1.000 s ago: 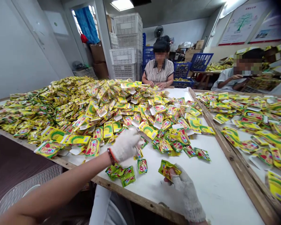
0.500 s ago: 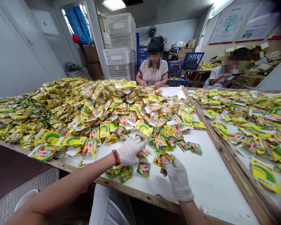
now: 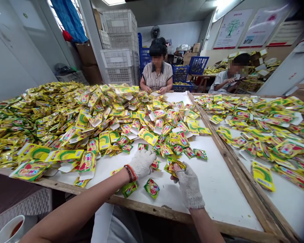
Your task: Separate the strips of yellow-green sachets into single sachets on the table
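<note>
My left hand, in a white knit glove, curls over a small printed carton, whose red and green end shows past the fingers. In my right gloved hand, bare thumb and fingertips pinch shiny yellow-green candy packets; their exact number is hard to make out. Between my forearms, a green candy packet lies flat on the white tabletop. Another green packet is partly under my left wrist. Just beyond my hands sits a cluster of loose packets.
A large heap of yellow cartons and packets covers the table's left and far side. A wooden divider separates a second carton pile. One person sits opposite, another farther right. A cup stands lower left.
The view has shifted, so the scene sits farther left. My left fingers have closed more over the carton, hiding most of it. My right hand still grips the packets.
</note>
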